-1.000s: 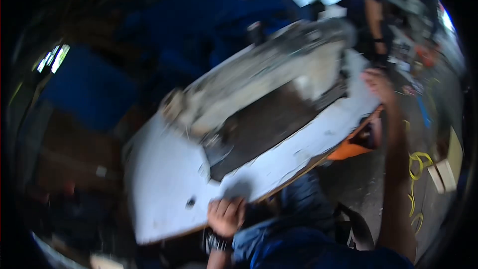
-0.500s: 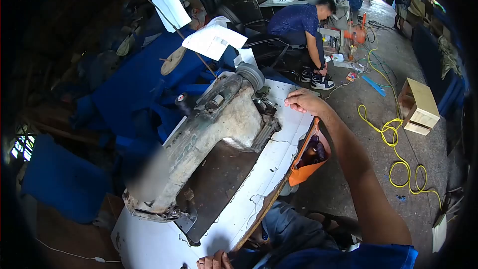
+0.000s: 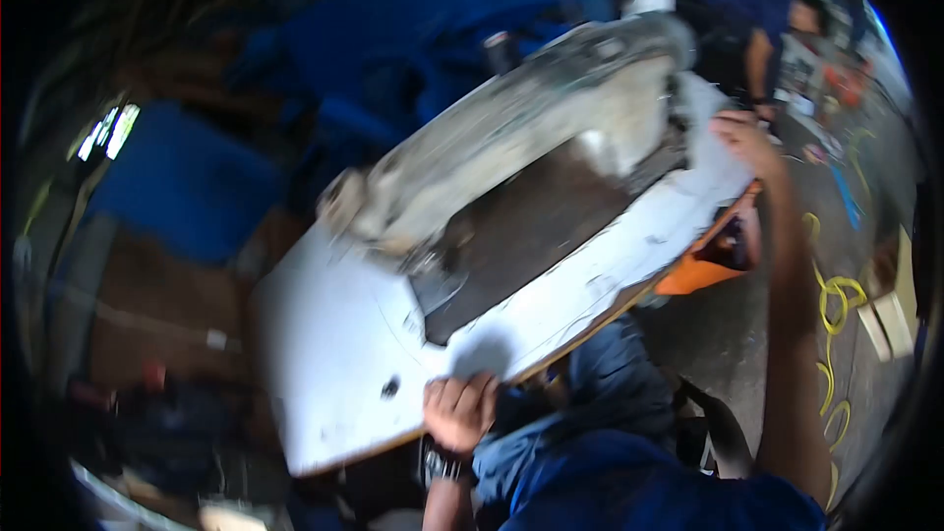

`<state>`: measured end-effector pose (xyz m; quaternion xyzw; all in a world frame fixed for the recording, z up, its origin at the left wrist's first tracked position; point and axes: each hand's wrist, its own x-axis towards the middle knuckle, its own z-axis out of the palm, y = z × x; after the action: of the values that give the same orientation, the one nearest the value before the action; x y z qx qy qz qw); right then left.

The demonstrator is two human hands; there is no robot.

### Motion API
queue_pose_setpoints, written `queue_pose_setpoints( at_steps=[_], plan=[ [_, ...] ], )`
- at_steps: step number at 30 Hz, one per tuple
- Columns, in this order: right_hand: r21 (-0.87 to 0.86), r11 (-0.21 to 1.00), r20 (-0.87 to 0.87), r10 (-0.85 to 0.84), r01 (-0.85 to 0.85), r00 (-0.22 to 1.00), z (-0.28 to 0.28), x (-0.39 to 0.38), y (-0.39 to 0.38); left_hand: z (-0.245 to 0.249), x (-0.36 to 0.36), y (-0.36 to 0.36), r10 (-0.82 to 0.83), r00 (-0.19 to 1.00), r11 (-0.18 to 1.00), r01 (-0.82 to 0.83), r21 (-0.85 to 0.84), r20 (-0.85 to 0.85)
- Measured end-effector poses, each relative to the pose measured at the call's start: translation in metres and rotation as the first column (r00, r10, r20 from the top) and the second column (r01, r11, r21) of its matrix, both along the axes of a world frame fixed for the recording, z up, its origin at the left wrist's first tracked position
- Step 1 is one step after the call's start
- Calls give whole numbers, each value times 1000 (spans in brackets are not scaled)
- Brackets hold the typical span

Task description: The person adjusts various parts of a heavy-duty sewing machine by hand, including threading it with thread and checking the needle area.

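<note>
An old, worn sewing machine (image 3: 531, 128) stands on a white tabletop (image 3: 344, 354), blurred by motion. Its handwheel (image 3: 671, 39) is at the far right end, and a dark opening or plate (image 3: 546, 226) lies in front of the arm. My left hand (image 3: 460, 413), with a watch at the wrist, rests at the table's near edge with fingers curled; what they hold, if anything, is hidden. Beside the handwheel end, my right hand (image 3: 744, 138) lies over the table's right edge, its fingers too smeared to read.
An orange pouch (image 3: 700, 275) hangs under the table's right edge, with dark items inside. A seated person (image 3: 757, 59) is beyond it. Yellow cable (image 3: 836, 305) and a wooden box (image 3: 890, 305) lie on the floor at right. Blue material (image 3: 187, 177) fills the left.
The view has swung left and down, so the machine appears farther right and higher. My left hand now shows fully at the near edge. My right hand remains by the machine's handwheel end.
</note>
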<state>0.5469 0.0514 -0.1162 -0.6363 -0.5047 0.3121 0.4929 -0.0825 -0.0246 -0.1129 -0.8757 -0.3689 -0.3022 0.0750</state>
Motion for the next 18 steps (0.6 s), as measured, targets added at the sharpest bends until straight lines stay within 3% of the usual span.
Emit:
queue_pose_setpoints(
  at_steps=[3, 9, 13, 16, 17, 18],
  plan=[
    [-10, 999, -128, -37, 36, 991, 10, -10, -4, -2, 2, -1, 32, 998, 999, -32, 9, 46],
    [-39, 998, -162, -49, 43, 986, 6, -5, -2, -6, 2, 0, 33, 998, 999, -33, 6, 48],
    [-101, 992, -1, -81, 81, 997, 6, -2, -1, 0, 1, 0, 7, 999, 1000, -6, -26, 43],
    [16, 999, 134, -32, 31, 990, -6, 6, -2, -3, 0, -2, 19, 1000, 999, -18, -35, 17],
    [-110, 988, -87, -122, 112, 989, 10, -8, -8, -1, 2, 0, 5, 1000, 1000, -5, 13, -13],
    [149, 988, 120, -46, 27, 992, 1, 1, -5, 0, 9, 0, 2, 1000, 998, -3, 69, 17]
  ],
)
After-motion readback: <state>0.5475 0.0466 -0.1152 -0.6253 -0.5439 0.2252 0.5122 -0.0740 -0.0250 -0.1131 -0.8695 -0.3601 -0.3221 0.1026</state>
